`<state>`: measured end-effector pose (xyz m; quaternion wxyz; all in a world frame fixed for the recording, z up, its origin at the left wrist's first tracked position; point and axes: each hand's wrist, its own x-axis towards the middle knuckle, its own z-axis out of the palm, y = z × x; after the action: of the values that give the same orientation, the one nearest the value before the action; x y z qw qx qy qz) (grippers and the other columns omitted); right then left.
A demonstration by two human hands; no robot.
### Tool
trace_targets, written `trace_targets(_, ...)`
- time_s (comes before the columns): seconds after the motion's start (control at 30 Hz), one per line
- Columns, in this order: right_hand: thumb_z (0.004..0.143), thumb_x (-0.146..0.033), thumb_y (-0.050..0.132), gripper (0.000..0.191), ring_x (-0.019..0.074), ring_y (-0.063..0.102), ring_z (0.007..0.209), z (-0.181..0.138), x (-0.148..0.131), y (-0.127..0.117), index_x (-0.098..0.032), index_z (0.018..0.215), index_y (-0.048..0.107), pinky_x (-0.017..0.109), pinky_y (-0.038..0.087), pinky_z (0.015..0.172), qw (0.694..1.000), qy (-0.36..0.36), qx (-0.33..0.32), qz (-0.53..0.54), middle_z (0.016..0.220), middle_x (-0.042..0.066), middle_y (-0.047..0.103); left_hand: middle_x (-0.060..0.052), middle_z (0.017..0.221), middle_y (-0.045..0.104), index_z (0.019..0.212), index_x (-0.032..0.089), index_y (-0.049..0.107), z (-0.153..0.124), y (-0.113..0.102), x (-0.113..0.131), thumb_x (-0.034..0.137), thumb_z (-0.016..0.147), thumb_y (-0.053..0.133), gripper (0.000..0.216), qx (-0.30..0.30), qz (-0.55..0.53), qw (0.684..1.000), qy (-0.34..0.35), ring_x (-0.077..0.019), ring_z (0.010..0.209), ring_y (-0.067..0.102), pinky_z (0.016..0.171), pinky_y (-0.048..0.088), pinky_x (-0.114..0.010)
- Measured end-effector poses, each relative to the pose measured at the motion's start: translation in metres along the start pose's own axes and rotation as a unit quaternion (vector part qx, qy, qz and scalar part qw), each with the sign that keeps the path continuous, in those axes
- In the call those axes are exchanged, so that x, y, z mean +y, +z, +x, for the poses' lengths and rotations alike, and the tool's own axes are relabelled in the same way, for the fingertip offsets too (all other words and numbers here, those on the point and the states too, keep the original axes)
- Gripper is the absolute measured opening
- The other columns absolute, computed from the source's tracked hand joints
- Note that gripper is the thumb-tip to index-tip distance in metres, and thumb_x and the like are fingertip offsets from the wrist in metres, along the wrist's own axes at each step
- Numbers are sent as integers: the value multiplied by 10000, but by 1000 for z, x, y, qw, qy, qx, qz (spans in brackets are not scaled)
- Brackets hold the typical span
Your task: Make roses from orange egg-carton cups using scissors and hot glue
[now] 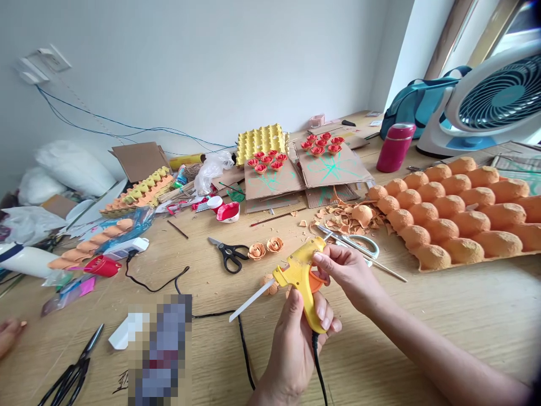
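Note:
My left hand [291, 344] is wrapped around the handle of a yellow hot glue gun [296, 270]. A white glue stick [252, 300] sticks out of its back end, and a black cord hangs from the grip. My right hand [349, 273] is closed by the gun's front, thumb and fingers pinched together. Whether it grips the gun or a small piece there is hidden. Two orange carton roses [266, 248] lie just beyond the gun, beside black-handled scissors [230, 255]. Another orange carton piece [270, 283] is partly covered by the gun.
An orange egg tray [456, 208] lies to the right, beside carton scraps [346, 217] and pale-handled scissors [359, 243]. Red flowers [266, 162] stand on cardboard behind. A fan [486, 101] and pink bottle [395, 148] stand back right. Another person's hand [10, 335] rests at the left edge.

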<state>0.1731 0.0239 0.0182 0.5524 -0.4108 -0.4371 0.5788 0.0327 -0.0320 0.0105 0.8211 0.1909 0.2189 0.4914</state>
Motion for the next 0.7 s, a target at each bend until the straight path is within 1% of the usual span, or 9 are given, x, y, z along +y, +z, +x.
trace_targets(0.23, 838, -562, 731, 437, 96, 529, 540, 0, 5, -4, -170, 657, 668, 238, 435, 557, 999, -24, -46, -3, 599, -12, 627, 28, 688, 423, 773, 137, 582, -1, 2, 5, 462, 934, 647, 369, -14, -32, 999, -21, -94, 615, 321, 639, 385, -242)
trace_targets(0.43, 862, -543, 717, 375, 125, 598, 664, -1, 0, -5, -176, 783, 712, 255, 491, 667, 997, -29, -76, -18, 705, 5, 671, 32, 689, 412, 821, 140, 607, -1, 2, 7, 448, 914, 680, 330, -10, -52, 998, -19, -94, 622, 327, 627, 372, -227)
trace_targets(0.5, 889, -537, 687, 388, 122, 586, 662, -1, -1, -4, -179, 739, 685, 255, 484, 676, 996, -31, -72, -35, 695, 2, 655, 30, 688, 415, 805, 138, 606, -1, 2, 8, 450, 912, 684, 339, -8, -51, 998, -19, -94, 626, 337, 632, 377, -228)
trace_targets(0.6, 897, -544, 665, 425, 116, 550, 605, -1, 2, -2, -186, 671, 632, 256, 462, 627, 997, -41, -44, -50, 637, -7, 622, 24, 691, 422, 771, 132, 593, -1, 1, 7, 464, 921, 667, 371, -11, -54, 998, -25, -95, 630, 341, 641, 386, -231)
trace_targets(0.7, 890, -546, 662, 398, 121, 535, 590, -1, 8, 0, -191, 715, 628, 260, 446, 592, 996, -54, -23, -62, 642, -8, 621, 27, 693, 417, 802, 131, 603, -1, 0, 8, 453, 933, 655, 351, -19, -72, 997, -39, -94, 627, 325, 644, 386, -227)
